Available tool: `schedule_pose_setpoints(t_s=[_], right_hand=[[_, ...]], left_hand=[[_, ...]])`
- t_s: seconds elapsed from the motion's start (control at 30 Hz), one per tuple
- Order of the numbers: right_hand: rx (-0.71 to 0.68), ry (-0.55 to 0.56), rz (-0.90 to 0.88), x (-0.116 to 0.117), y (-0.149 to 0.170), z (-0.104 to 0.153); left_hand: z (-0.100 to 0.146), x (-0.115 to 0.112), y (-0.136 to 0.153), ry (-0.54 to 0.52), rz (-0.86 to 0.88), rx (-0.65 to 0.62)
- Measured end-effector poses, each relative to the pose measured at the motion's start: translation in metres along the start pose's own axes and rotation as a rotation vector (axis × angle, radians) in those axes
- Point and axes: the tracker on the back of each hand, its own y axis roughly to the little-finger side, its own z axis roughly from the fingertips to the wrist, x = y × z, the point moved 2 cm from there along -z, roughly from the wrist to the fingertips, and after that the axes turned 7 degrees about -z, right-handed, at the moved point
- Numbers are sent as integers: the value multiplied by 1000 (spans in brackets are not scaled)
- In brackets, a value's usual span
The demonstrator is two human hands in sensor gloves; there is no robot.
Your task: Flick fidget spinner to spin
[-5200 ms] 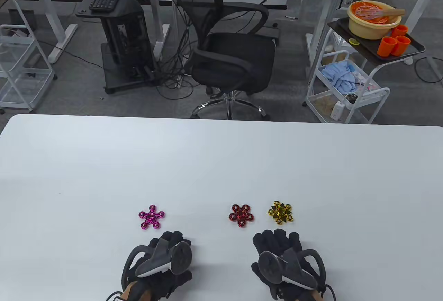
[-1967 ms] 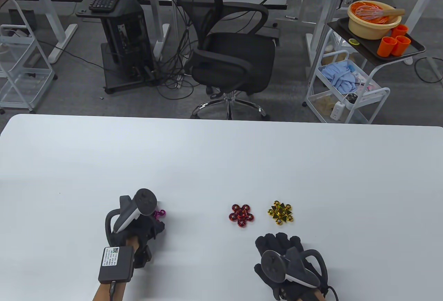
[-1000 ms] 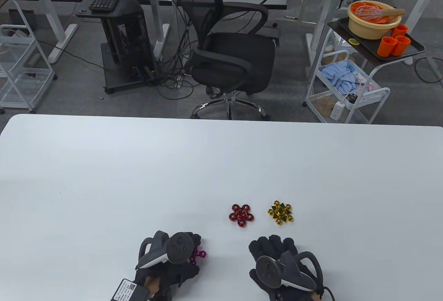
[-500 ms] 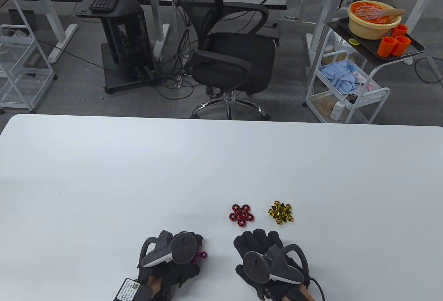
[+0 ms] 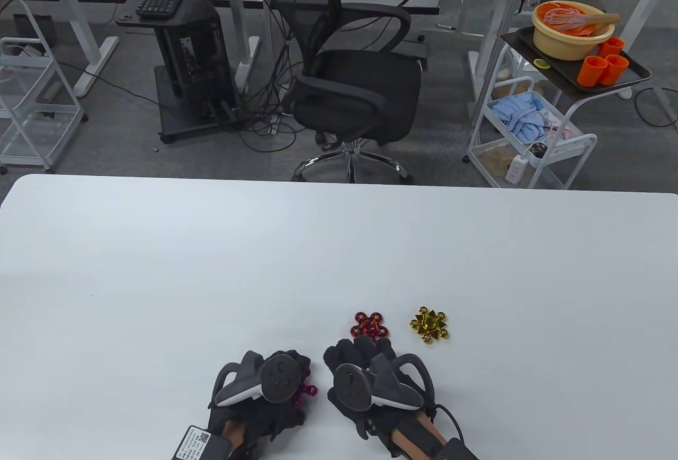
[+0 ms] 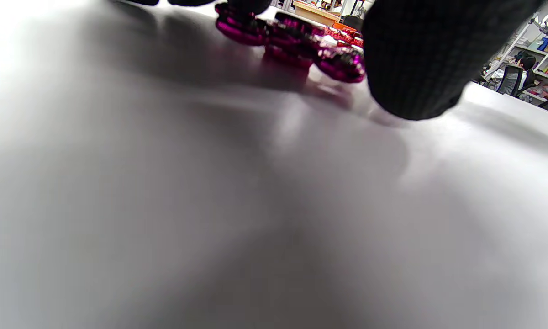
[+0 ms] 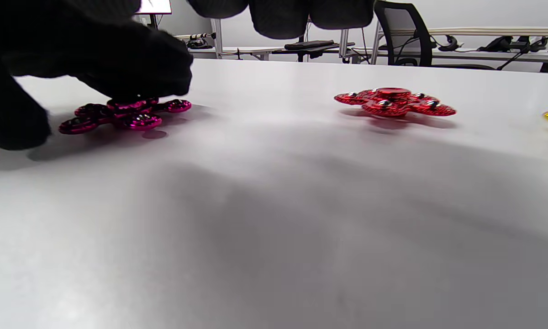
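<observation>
The left hand [image 5: 259, 396] presses down on the hub of the pink spinner [image 7: 123, 114], which lies flat on the table [image 5: 339, 248] near the front edge. The right hand [image 5: 371, 375], fingers loosely apart and holding nothing, sits just right of it. To flick well, keep the hub pinned and strike one outer lobe sideways, clear of the red spinner [image 5: 369, 327] and gold spinner [image 5: 429, 324]. Far right, a bowl [image 5: 572, 31] on a cart holds a whisk [image 5: 577, 19], beside orange cups [image 5: 604, 65].

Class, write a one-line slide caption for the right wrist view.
Left hand presses on the magenta spinner on the white table; red spinner lies untouched to its right.
</observation>
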Motion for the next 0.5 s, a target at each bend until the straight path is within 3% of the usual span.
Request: schedule_pose_setpoints(t_s=[0.07, 0.27, 0.37, 0.5], right_hand=[[3, -25, -21, 5, -3, -9], [5, -92, -9, 26, -16, -30], [23, -128, 53, 36, -18, -35], [-95, -163, -121, 13, -25, -6]], left_hand=[[10, 5, -3, -10, -37, 7], [25, -6, -8, 102, -236, 53], [25, -5, -9, 94, -202, 68], [25, -5, -9, 114, -225, 75]])
